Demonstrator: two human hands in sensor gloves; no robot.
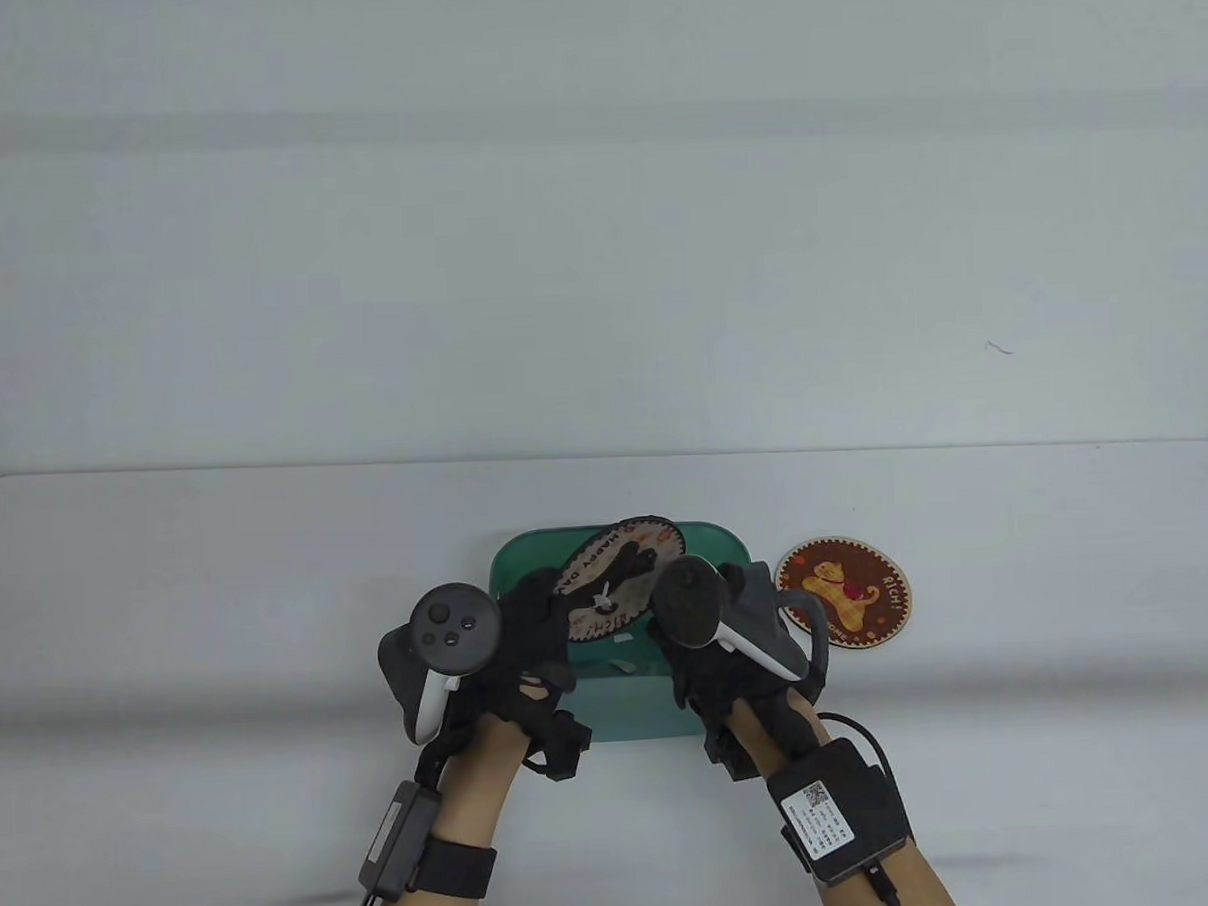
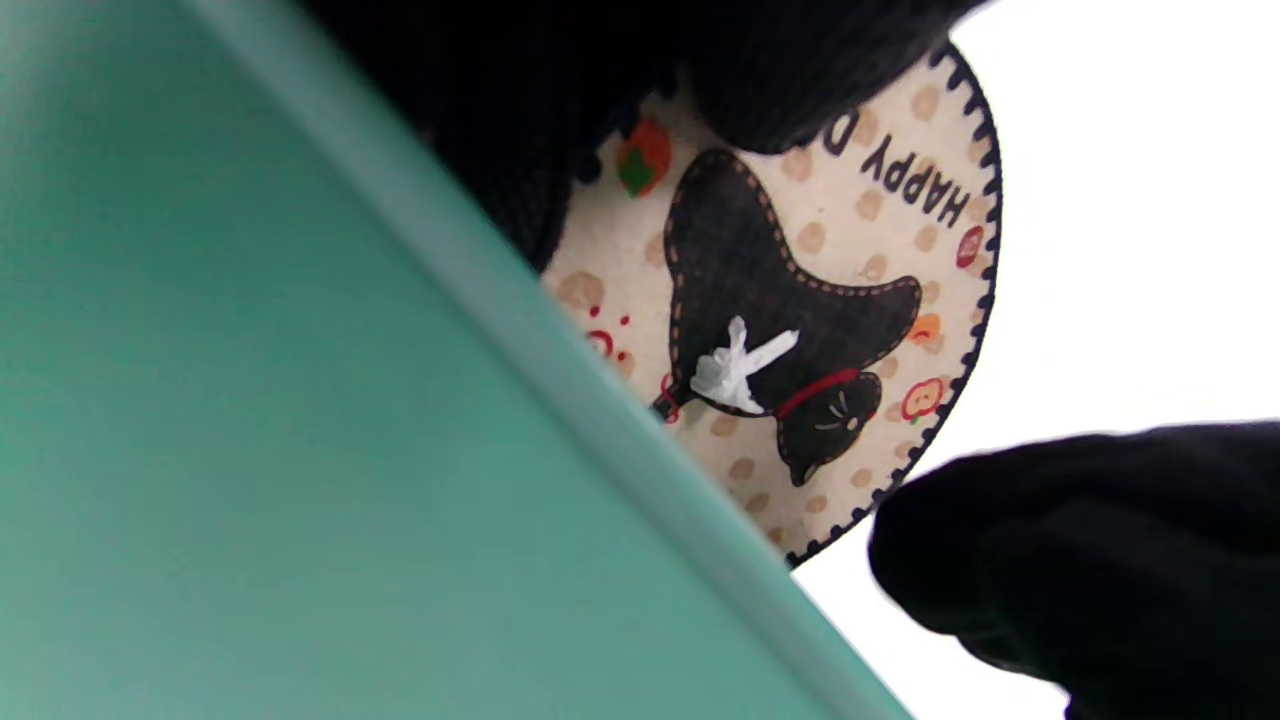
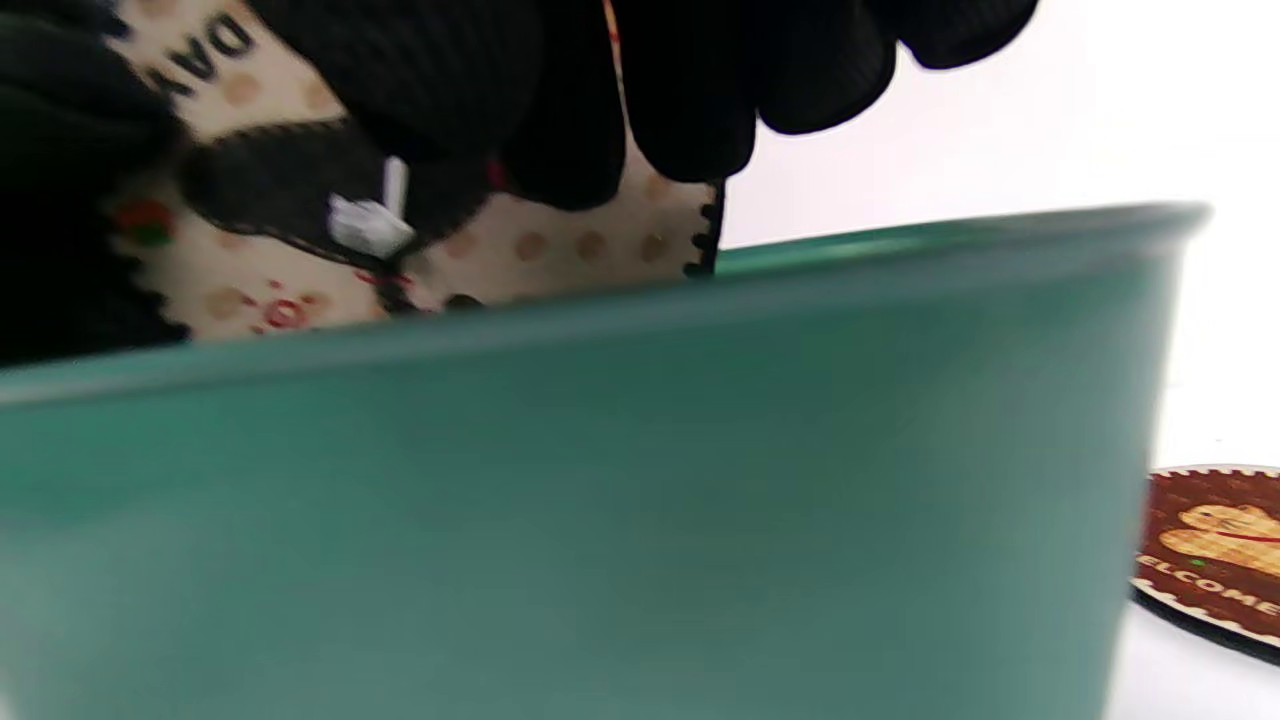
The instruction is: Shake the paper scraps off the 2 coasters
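Observation:
A cream coaster [image 1: 624,572] with a black cat print is held tilted above a green bin [image 1: 713,548]. My left hand [image 1: 543,604] grips its left edge, and my right hand [image 1: 673,660] holds its right edge. A white paper scrap [image 2: 740,365] clings to the cat print, also seen as the scrap [image 3: 370,222] in the right wrist view. Left fingers [image 2: 790,90] curl over the coaster's rim [image 2: 985,200]. Right fingers [image 3: 690,110] lie across the coaster's face [image 3: 560,245]. A brown coaster [image 1: 850,594] with an orange cat lies flat on the table, right of the bin.
The green bin wall [image 3: 640,480] fills most of the right wrist view and the bin's side [image 2: 250,400] most of the left one. Small white scraps [image 1: 621,665] lie inside the bin. The white table [image 1: 170,592] extends to both sides.

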